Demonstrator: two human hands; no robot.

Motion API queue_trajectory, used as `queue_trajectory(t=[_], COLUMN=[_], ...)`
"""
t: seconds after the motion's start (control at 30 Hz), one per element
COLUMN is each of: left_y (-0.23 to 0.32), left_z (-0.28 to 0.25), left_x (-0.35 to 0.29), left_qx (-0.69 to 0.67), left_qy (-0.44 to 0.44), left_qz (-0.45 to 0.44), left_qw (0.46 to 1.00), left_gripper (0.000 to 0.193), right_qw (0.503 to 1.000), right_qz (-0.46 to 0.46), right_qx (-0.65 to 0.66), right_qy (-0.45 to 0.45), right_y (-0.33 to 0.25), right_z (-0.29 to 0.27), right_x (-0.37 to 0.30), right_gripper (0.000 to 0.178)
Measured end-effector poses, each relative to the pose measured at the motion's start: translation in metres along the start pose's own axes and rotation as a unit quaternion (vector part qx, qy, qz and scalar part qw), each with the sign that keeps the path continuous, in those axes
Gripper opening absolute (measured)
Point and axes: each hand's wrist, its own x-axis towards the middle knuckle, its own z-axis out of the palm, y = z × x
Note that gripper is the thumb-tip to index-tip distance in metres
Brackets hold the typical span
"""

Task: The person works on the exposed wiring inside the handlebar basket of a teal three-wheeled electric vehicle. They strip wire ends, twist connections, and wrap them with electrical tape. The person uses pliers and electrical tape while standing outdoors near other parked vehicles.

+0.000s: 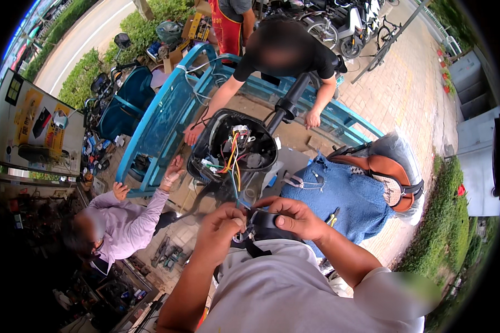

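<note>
Close to my body, my right hand (297, 217) grips a black plastic part (264, 220), thumb on top and fingers at its far side. Just left of it, my left hand (226, 226) is closed in a pinch; what its fingers hold is too small to make out. Thin wires run down toward my hands from an opened black scooter headlight housing (204, 149). Inside that housing sit white connectors (240, 130) and loose red, yellow and orange wires (233, 157). A blue fleece cover (311, 191) lies to the right, with pliers (333, 216) on it.
A blue metal cargo frame (153, 119) stands beyond the scooter. A person in black (250, 69) leans over it; another in a light purple jacket (130, 216) reaches in from the left. A brown padded seat (391, 175) is at right. Tools (169, 255) lie on the ground.
</note>
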Motion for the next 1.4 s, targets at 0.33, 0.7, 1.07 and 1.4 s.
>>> queue_trajectory(t=[0.33,0.7,1.07,1.4], left_y=[-0.01,0.007,-0.014,0.001], left_z=[0.008,0.011,0.011,0.012], left_x=[0.004,0.011,0.006,0.004], left_qx=[0.108,-0.067,0.012,-0.15], left_qy=[0.183,0.148,0.158,0.186], left_qz=[0.135,0.094,0.122,0.035], left_qw=[0.968,0.982,0.98,0.97], left_gripper=[0.016,0.016,0.02,0.018], right_qw=[0.967,0.911,0.933,0.905], right_qz=[-0.041,-0.07,-0.028,-0.051], right_qx=[-0.221,-0.372,-0.345,-0.408], right_qy=[-0.119,-0.165,0.098,0.106], right_y=[-0.028,-0.036,-0.023,-0.016], right_z=[-0.005,-0.006,0.017,0.028], right_x=[0.05,0.058,0.046,0.05], right_gripper=[0.021,0.018,0.024,0.027])
